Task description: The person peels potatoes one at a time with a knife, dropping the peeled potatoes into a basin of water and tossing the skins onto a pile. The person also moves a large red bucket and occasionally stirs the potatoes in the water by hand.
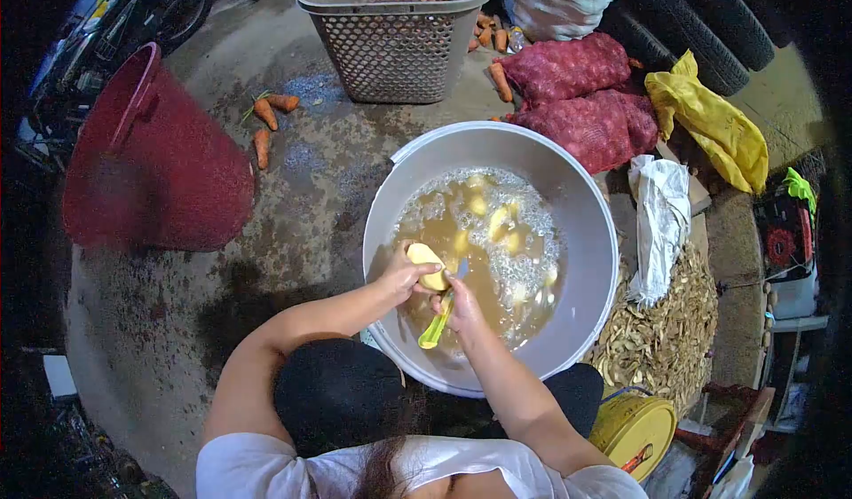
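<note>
Potato (pixel 426 259) sits clasped in the left hand (pixel 402 275) over the near-left part of the tub (pixel 581 206), right hand (pixel 464 307) gripping a green-handled blade (pixel 435 327); looks mid-peel, so next stroke probably needs steady turning.

The peeled potato (pixel 426 264) is pale yellow, the knife handle (pixel 436 324) lime green, the tub (pixel 586 224) light grey, the water (pixel 437 229) muddy tan. Over there I see a grey-brown basket (pixel 382 55) patterned with holes and purplish-red mesh sacks (pixel 572 66).
</note>
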`<state>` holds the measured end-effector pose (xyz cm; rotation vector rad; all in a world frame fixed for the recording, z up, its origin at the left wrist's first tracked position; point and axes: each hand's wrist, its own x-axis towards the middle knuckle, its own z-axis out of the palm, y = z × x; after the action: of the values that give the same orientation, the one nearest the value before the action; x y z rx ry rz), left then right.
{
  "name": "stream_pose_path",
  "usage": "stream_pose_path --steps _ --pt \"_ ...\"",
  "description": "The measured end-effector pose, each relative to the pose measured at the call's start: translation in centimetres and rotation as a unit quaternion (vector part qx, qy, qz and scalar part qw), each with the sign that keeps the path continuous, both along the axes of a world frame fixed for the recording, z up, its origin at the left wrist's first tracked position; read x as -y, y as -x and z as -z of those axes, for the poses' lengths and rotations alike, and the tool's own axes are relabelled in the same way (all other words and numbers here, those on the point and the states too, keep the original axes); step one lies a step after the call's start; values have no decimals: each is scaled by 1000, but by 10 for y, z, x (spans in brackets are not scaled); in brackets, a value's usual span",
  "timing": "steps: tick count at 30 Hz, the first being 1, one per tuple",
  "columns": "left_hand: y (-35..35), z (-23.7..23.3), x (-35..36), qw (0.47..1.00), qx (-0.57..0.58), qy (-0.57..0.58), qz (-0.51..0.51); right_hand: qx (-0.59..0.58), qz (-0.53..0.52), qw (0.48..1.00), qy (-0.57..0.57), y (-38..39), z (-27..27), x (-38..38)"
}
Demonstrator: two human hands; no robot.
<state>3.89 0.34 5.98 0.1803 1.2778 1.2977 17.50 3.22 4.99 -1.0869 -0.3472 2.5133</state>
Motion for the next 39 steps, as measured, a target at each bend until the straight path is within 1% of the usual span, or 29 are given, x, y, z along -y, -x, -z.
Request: stream_pose_path --steps 1,4,7,8,9,10,12,13,14,15,16,17,18,19,20,21,23,24,26,27,28,29,30,32,34,35,37,38,39 --pt "0 5 -2 999 -42 12 -23 1 0 1000 1 5 2 4" --pt "4 1 -9 991 -107 48 -63 114 -12 978 -172 21 -7 17" --pt "10 16 -15 979 -168 77 -86 147 -3 973 -180 31 -9 15" --pt "13 24 -14 960 -270 42 -65 147 -3 973 -180 32 -10 13" --pt "15 23 -13 929 -368 6 -44 224 0 955 -196 33 -13 9" --pt "18 21 -11 929 -368 6 -44 299 4 930 -212 33 -15 5" --pt "23 11 -5 845 -519 8 130 328 -21 921 -209 26 -21 -10" --pt "22 0 -5 845 -519 8 130 356 -47 911 -206 20 -22 -17" --pt "19 -10 -4 901 -377 29 212 398 -49 880 -253 16 -3 -26" --pt "17 -22 -3 930 -224 49 288 399 -49 880 -252 12 -2 -30" --pt "16 -33 -2 905 -217 48 364 385 -70 879 -273 10 -4 -35" --pt "14 -39 -1 904 -216 48 365 372 -92 876 -293 9 -5 -38" --pt "13 -44 0 874 -226 15 429 367 -111 855 -349 9 -36 -32" --pt "12 -46 0 839 -236 -20 490 368 -110 855 -349 6 -32 -32" --pt "15 -6 2 849 -229 -15 475 397 -159 835 -346 2 -22 -33" --pt "15 2 5 849 -230 -16 476 388 -164 844 -332 -6 -15 -36" --pt "17 9 11 917 -160 -81 355 370 -173 862 -302 -22 -1 -44" --pt "20 5 14 917 -159 -81 356 350 -97 879 -309 -32 1 -49" --pt "30 -8 18 968 -57 -66 235 396 -46 856 -329 -65 38 -74" --pt "39 -5 18 968 -58 -65 235 461 -70 816 -342 -81 74 -88" --pt "49 3 18 985 13 -53 166 459 -69 817 -342 -81 79 -92" --pt "58 7 17 991 84 -40 95 509 -95 767 -379 -78 82 -99" --pt "65 6 17 991 83 -40 94 554 -121 711 -415 -74 86 -104" --pt "74 2 18 995 104 -3 6 494 -83 644 -579 -46 103 -98" --pt "75 -7 23 992 126 -29 -11 493 -308 495 -645 -19 147 -89" --pt "76 -14 25 987 148 -59 -26 487 -343 550 -585 -5 147 -71" --pt "74 -49 28 987 142 -72 -7 454 -471 507 -562 12 129 -32" --pt "74 -58 31 987 138 -85 12 420 -558 403 -592 13 117 -17" --pt "76 -56 33 987 137 -84 7 399 -560 343 -640 6 127 -4"
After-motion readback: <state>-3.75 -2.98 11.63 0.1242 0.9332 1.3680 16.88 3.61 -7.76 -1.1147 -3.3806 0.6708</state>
